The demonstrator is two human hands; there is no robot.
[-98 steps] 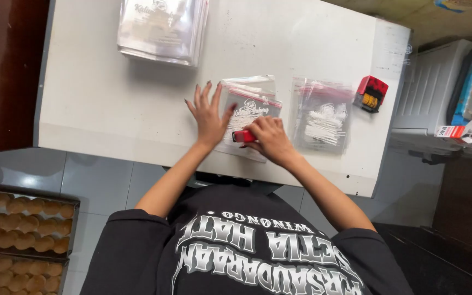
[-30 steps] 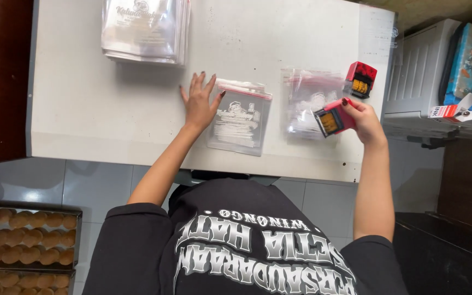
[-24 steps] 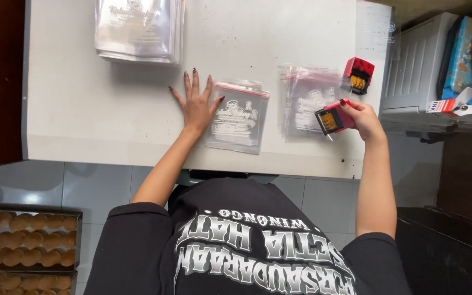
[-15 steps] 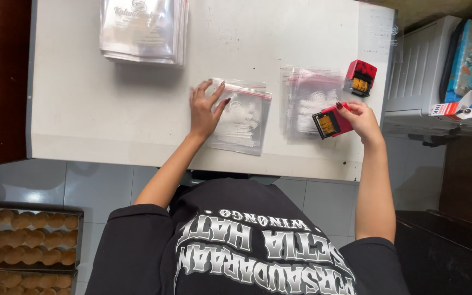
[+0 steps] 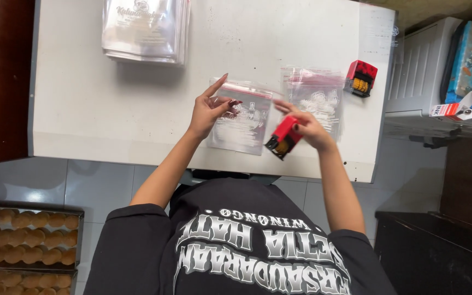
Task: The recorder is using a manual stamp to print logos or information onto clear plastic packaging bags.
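My left hand (image 5: 210, 108) pinches the near top edge of a clear zip bag (image 5: 244, 127) with a red strip and white print; the bag lies on the white table (image 5: 83, 109), and my index finger points up. My right hand (image 5: 308, 129) holds a red and black stamp (image 5: 282, 136) just right of that bag, low over the table's front edge. A second pile of similar printed bags (image 5: 317, 97) lies to the right, beside another red stamp (image 5: 360, 78) that stands on the table.
A stack of clear printed bags (image 5: 144, 27) sits at the table's far left. A white appliance (image 5: 422, 71) and a small red and white box (image 5: 454, 111) are to the right. Trays of round baked pieces (image 5: 23, 246) stand on the floor at lower left.
My right hand has brought the stamp leftward from the right-hand pile to beside the middle bag. My left hand has gone from lying flat on the bag to pinching its edge.
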